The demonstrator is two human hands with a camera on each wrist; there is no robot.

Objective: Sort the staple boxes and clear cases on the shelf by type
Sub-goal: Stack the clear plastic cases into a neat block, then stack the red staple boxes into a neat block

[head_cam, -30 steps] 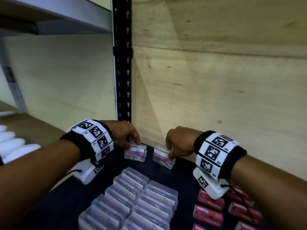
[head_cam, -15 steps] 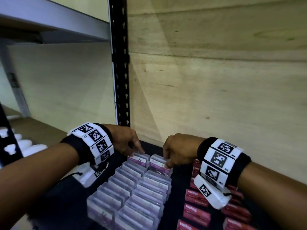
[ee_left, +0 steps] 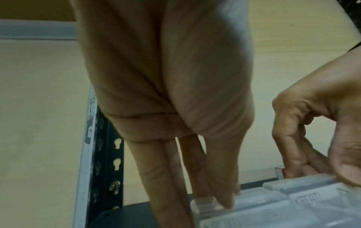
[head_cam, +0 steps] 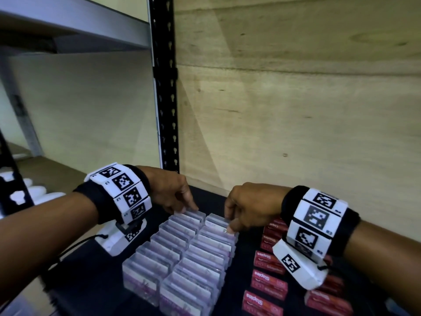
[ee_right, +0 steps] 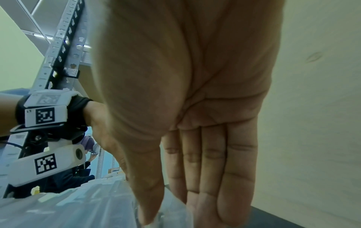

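Clear cases stand in two columns on the black shelf mat. My left hand pinches the rearmost clear case of the left column; in the left wrist view that hand has its fingers behind the case and its thumb on top. My right hand pinches the rearmost case of the right column. The right wrist view shows the right hand with thumb in front and fingers behind. Red staple boxes lie in rows to the right, partly hidden by my right wrist.
A black perforated shelf post rises behind my left hand. A wooden back panel closes the shelf just behind both hands. White rounded objects lie on the neighbouring shelf at far left. A grey shelf board hangs overhead.
Both hands have brought their clear cases from the back of the shelf toward me. The two cases now stand against the far ends of the two columns.
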